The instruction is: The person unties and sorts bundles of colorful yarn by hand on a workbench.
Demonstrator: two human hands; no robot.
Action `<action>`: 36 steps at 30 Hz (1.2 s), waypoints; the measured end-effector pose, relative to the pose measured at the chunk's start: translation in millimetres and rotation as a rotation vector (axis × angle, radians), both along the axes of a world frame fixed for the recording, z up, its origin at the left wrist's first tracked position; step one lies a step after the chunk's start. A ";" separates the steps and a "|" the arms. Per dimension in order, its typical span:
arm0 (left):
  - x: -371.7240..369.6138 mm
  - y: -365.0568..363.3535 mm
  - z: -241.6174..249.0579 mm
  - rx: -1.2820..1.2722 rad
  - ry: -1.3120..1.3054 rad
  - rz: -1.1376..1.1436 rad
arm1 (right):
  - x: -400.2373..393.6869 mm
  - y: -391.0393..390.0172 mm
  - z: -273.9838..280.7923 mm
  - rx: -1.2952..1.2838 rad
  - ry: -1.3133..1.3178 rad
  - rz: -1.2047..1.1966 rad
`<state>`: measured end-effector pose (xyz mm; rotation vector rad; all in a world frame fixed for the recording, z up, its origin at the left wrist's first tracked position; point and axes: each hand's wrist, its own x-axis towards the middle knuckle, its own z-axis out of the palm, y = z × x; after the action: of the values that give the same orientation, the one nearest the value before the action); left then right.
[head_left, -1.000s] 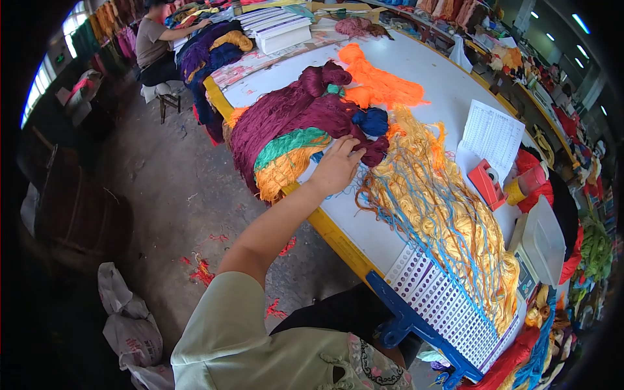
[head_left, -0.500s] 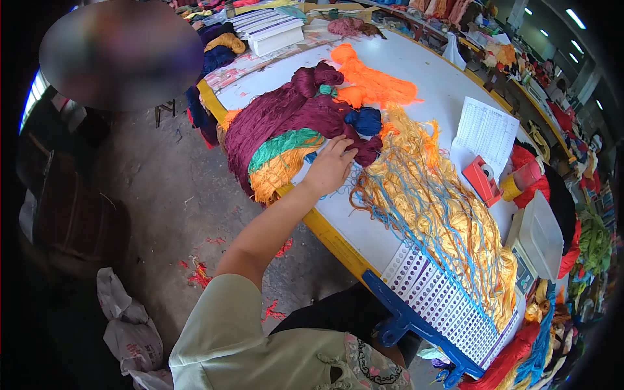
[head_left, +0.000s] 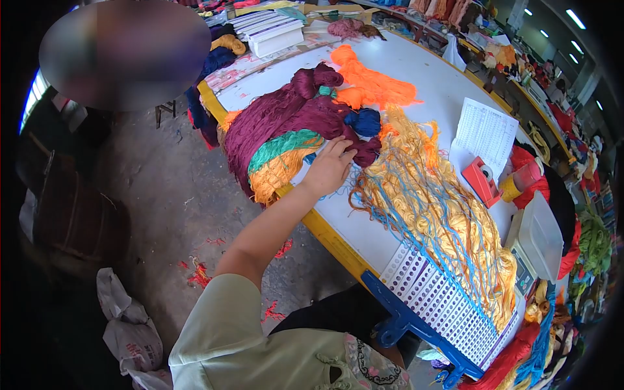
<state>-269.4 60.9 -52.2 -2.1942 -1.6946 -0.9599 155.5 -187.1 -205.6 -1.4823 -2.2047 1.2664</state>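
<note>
1. The left hand lies palm down at the near edge of the pile of yarn, arm stretched out from the lower left. Its fingertips press into the maroon yarn skeins. The fingers lie together and slightly curled, but whether they pinch any strand is hidden beneath the hand.
2. The right hand is out of view.
3. The maroon yarn skeins sit on the white table, heaped near its yellow edge. A green skein and a mustard-orange skein droop over that edge just left of the hand.
4. A small dark blue skein lies just beyond the fingertips, and a bright orange skein lies farther back.
5. To the right of the hand, a mass of loose yellow and light blue threads runs down to a perforated board on a blue frame. The board's lower end is cut off by the dark margin of the view.
6. A printed sheet, a red tape dispenser and a scale sit to the right. The sheet's text is too small to read.
7. A blurred patch covers another person at the upper left.
</note>
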 end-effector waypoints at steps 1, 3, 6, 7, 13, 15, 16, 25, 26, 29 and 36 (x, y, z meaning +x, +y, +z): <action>0.1 0.3 0.1 -0.002 -0.002 0.002 | -0.2 0.1 -0.2 -0.001 0.003 0.001; 0.5 0.7 -0.2 -0.008 -0.007 0.007 | 0.2 -1.0 -0.5 -0.001 0.006 0.003; 0.4 1.2 -1.3 -0.010 -0.011 0.004 | 1.6 -2.1 -1.2 0.000 0.016 0.005; 0.3 1.3 -1.3 -0.004 -0.015 0.005 | 1.7 -2.8 -1.6 0.001 0.025 0.006; -2.5 7.2 -7.5 0.081 0.017 -0.026 | 6.1 -12.8 -15.9 -0.124 0.270 -0.045; 4.3 3.3 0.4 0.061 -0.007 -0.038 | 0.4 -8.8 1.7 -0.068 0.089 0.014; 5.2 1.5 1.2 0.042 -0.018 -0.043 | -4.8 -8.6 6.8 0.003 0.001 0.027; 13.7 -9.6 16.7 -0.080 -0.008 -0.007 | -15.8 -2.3 56.9 -0.024 0.112 -0.088; 14.2 -9.8 16.8 -0.083 -0.007 -0.003 | -15.6 -1.8 56.2 -0.016 0.124 -0.101; 15.0 -9.4 15.8 -0.082 -0.007 0.012 | -13.0 -2.7 56.9 -0.135 0.048 -0.083; 15.3 -9.6 16.2 -0.069 0.009 0.007 | -12.1 -3.7 49.0 -0.019 -0.070 0.021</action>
<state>-254.1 51.3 -35.9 -2.2302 -1.7563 -0.9017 143.4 -190.8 -156.6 -1.5374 -2.2634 1.2634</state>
